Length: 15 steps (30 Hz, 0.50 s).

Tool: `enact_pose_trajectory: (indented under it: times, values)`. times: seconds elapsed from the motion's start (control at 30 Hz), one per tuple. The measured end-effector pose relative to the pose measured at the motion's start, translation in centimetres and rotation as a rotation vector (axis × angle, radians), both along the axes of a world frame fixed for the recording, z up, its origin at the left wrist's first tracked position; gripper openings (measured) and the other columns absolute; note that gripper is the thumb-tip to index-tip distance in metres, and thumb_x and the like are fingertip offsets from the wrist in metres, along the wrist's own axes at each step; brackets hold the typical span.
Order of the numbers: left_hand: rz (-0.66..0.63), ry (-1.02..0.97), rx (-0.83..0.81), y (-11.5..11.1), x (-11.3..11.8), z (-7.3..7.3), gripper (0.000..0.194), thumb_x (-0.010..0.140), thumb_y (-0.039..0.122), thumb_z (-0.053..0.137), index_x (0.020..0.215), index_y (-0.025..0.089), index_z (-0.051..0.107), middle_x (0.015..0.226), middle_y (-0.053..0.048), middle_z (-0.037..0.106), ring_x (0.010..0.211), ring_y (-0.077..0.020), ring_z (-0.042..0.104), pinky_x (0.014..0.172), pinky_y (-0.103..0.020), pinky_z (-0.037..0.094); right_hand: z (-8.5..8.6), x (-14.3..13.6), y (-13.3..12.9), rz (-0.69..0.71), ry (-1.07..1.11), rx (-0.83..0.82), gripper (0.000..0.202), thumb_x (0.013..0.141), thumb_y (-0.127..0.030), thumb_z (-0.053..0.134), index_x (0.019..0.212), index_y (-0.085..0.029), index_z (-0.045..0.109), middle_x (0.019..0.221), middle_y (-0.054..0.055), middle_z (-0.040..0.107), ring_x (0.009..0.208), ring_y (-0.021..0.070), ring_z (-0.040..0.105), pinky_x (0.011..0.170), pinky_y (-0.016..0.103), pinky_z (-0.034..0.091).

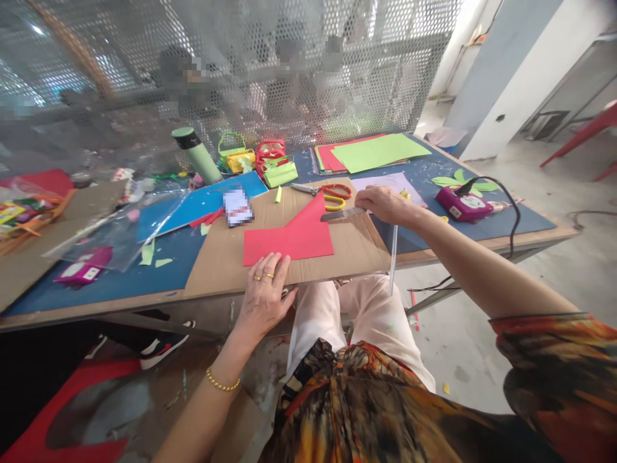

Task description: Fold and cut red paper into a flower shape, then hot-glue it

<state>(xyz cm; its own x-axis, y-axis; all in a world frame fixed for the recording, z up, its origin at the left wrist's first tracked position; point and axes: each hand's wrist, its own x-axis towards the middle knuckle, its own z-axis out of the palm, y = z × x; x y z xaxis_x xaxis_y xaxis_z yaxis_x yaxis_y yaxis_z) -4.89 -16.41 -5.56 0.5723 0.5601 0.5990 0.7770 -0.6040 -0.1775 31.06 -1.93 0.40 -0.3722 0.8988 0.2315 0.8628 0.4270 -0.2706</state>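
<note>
A red sheet [289, 243] lies on a cardboard piece [216, 260], with an arm of it slanting up to the right. My left hand [265, 289] rests its fingertips flat on the sheet's lower edge, fingers stretched out. At the cardboard's right side, my right hand [383, 204] is closed on the end of a flat metal strip with a rounded tip, like a steel ruler [342, 215]. That tip reaches the sheet's right part. Scissors [332, 191] with red and yellow handles lie just behind. A clear narrow stick [394, 257] shows below my right wrist; what supports it is unclear.
A phone [238, 207] lies left of the red sheet. Behind are small craft bags [279, 170], a green bottle [197, 154] and coloured sheets [380, 153]. A purple power block [463, 204] with a black cable stands right. Plastic film [116, 225] covers part of the left side.
</note>
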Motion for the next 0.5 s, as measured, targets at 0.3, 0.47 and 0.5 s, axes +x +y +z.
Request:
enact_pose_trajectory:
  times: [0.3, 0.47, 0.5]
  values:
    - [-0.011, -0.024, 0.002, 0.1, -0.1, -0.3, 0.067, 0.097, 0.031, 0.067, 0.156, 0.007, 0.046, 0.142, -0.026, 0.061, 0.135, -0.0397, 0.059, 0.117, -0.057, 0.047, 0.4, 0.8, 0.2, 0.043, -0.064, -0.038, 0.027, 0.096, -0.030, 0.050, 0.084, -0.022, 0.073, 0.085, 0.005, 0.071, 0.081, 0.0199, 0.062, 0.076, 0.029, 0.042]
    - [-0.018, -0.017, 0.014, 0.1, -0.1, -0.3, 0.066, 0.097, 0.030, 0.067, 0.154, 0.006, 0.047, 0.140, -0.027, 0.062, 0.134, -0.0397, 0.060, 0.116, -0.057, 0.048, 1.1, 0.9, 0.1, 0.032, -0.104, -0.014, 0.032, 0.098, -0.032, 0.045, 0.091, -0.021, 0.075, 0.090, 0.007, 0.071, 0.084, 0.0213, 0.064, 0.079, 0.030, 0.044]
    - [-0.018, -0.016, 0.016, 0.1, -0.1, -0.2, 0.065, 0.097, 0.030, 0.067, 0.154, 0.005, 0.048, 0.140, -0.027, 0.062, 0.134, -0.0397, 0.060, 0.116, -0.057, 0.048, 1.1, 0.9, 0.1, 0.037, -0.113, -0.013, 0.032, 0.099, -0.033, 0.045, 0.092, -0.022, 0.075, 0.090, 0.007, 0.071, 0.084, 0.0212, 0.064, 0.079, 0.030, 0.044]
